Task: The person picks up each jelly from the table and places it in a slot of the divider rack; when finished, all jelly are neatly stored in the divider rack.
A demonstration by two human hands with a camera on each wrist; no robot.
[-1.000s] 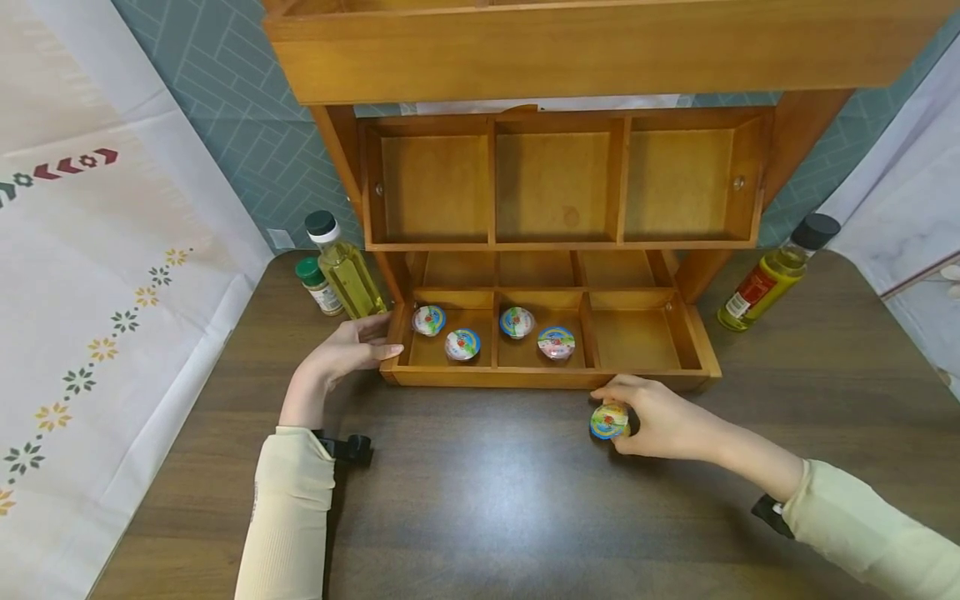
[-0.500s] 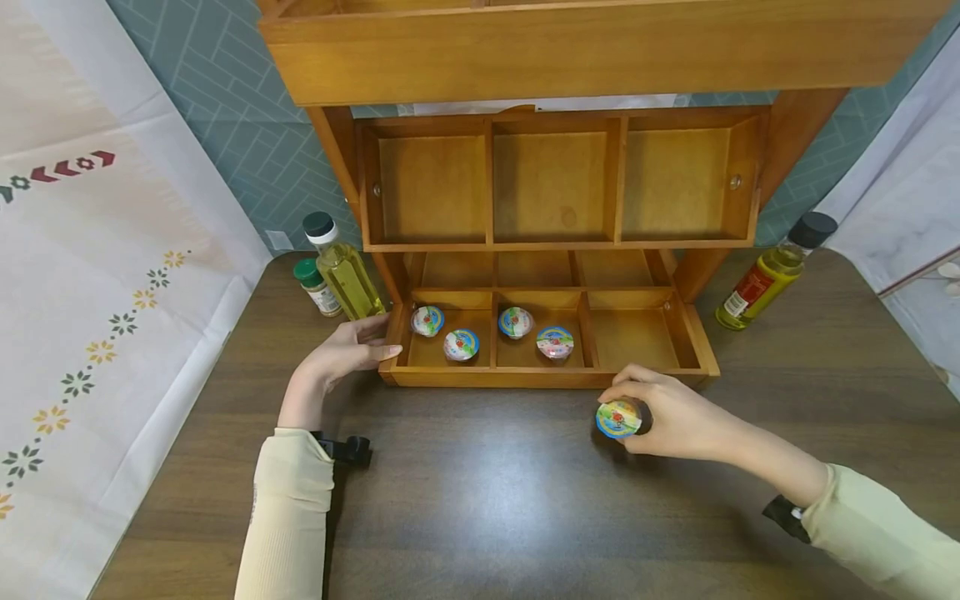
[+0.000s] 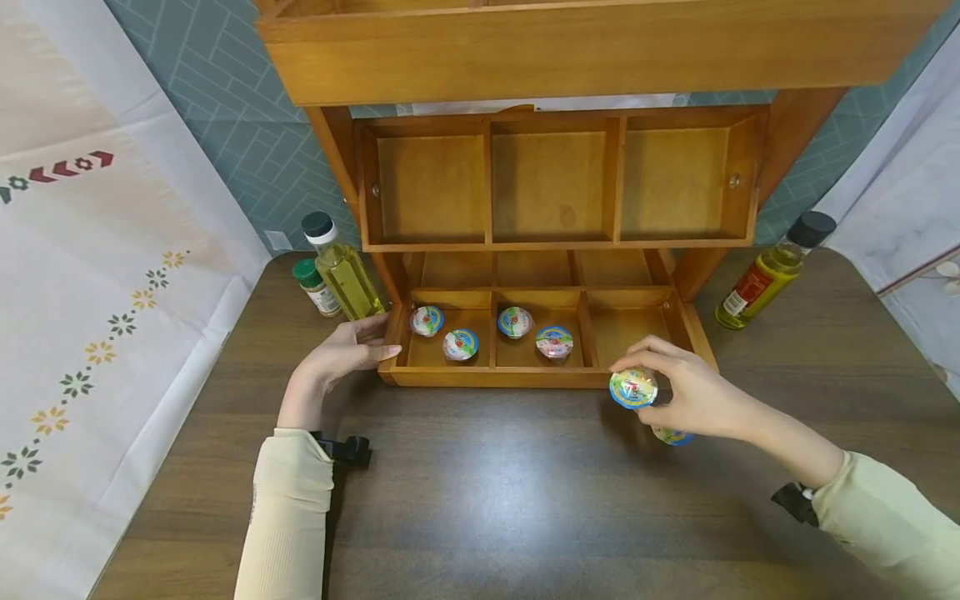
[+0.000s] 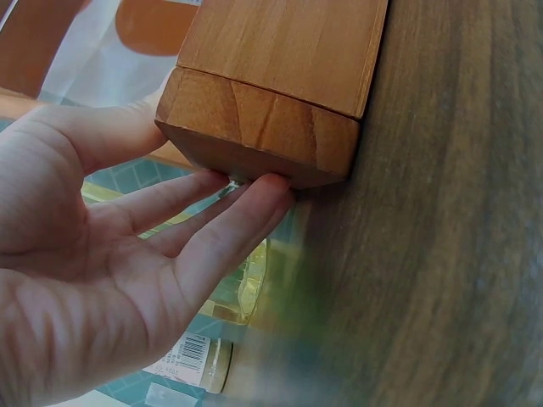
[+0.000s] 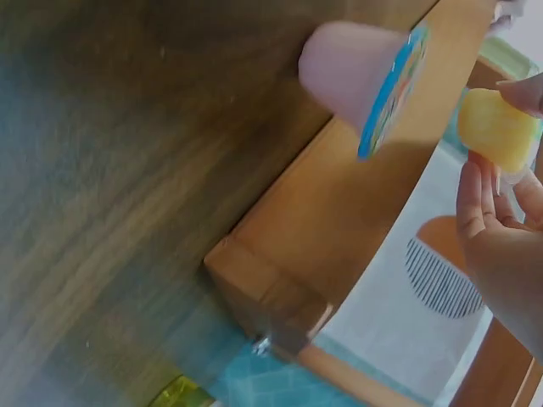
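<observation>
My right hand (image 3: 701, 398) pinches a jelly cup (image 3: 632, 388) with a printed foil lid, over the front edge of the wooden shelf's bottom tray (image 3: 487, 379). In the right wrist view this cup's contents are yellow. A second jelly cup (image 3: 672, 436), pinkish with a blue-rimmed lid, stands on the table partly hidden below that hand. My left hand (image 3: 337, 354) holds the tray's front left corner, thumb at the rim and fingers against the outer side. Two jelly cups (image 3: 461, 344) sit in the left compartment and two more jelly cups (image 3: 554, 342) in the middle one.
An oil bottle (image 3: 348, 279) and a green-capped jar (image 3: 318, 287) stand left of the shelf. Another oil bottle (image 3: 768, 279) stands to its right. Upper wooden tiers (image 3: 600, 54) overhang the bottom tray. The brown table (image 3: 465, 500) extends in front.
My right hand has lifted the yellow jelly cup and moved it forward and right, up to the tray's front edge. The cup below it has come into view. My left hand stays put.
</observation>
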